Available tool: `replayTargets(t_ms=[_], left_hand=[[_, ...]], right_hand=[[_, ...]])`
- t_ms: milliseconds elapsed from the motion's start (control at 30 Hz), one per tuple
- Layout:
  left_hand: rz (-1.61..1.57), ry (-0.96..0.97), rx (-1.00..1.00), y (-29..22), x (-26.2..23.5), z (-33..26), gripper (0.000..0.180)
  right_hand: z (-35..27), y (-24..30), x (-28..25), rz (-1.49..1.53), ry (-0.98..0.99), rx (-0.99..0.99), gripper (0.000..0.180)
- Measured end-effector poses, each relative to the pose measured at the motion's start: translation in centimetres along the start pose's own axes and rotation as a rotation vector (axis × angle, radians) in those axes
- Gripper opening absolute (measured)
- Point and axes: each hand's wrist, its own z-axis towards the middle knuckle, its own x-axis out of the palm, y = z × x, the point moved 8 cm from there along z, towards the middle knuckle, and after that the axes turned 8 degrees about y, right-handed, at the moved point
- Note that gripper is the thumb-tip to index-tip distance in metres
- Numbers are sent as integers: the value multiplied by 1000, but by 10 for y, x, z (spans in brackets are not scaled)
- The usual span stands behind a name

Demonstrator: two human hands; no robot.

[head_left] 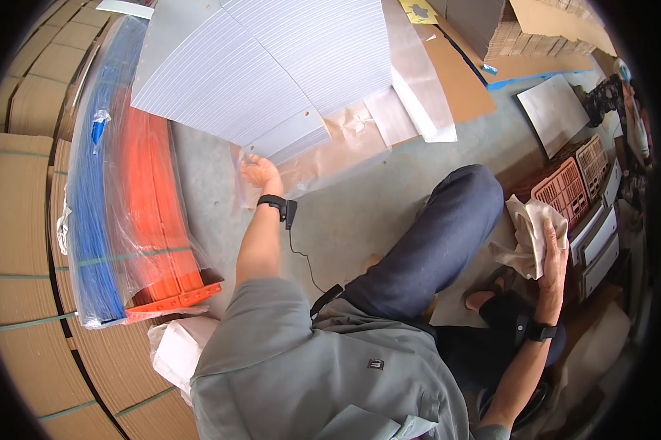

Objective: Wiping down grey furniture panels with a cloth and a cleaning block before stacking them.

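Note:
My right hand (554,258) is closed around a crumpled beige cloth (530,236), held out to the right beside my knee. My left hand (259,173) reaches forward to the near lower corner of a tall stack of pale grey-white sheets (272,73). Its fingers are loosely spread and look empty, at the edge of the clear plastic film (323,165) under the stack. Whether they touch the film or the sheets I cannot tell. Dark bands sit on both wrists, and a thin cable runs from the left one.
Plastic-wrapped blue strips (99,220) and orange strips (154,198) lie at the left, beside strapped cardboard stacks (15,220). Reddish-brown plastic crates (561,192) stand at the right, near a flat metallic sheet (552,114). Brown cardboard (455,81) lies beyond the stack.

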Motion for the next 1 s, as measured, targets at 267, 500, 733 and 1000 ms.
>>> replayTargets(t_ms=[267,500,733,1000], left_hand=[[-406,527,-159,58,67,37,48],[-273,308,-52,100,35,156,41],[14,673,159,29,51,-17,25],[394,832,544,-25,105,-10,27]], right_hand=[[-4,-2,-2,-39,-32,61,39],[6,-4,11,36,61,5,40],[-10,-14,-20,0,-34,32,42],[-34,10,-24,-129,-81,-28,37]])
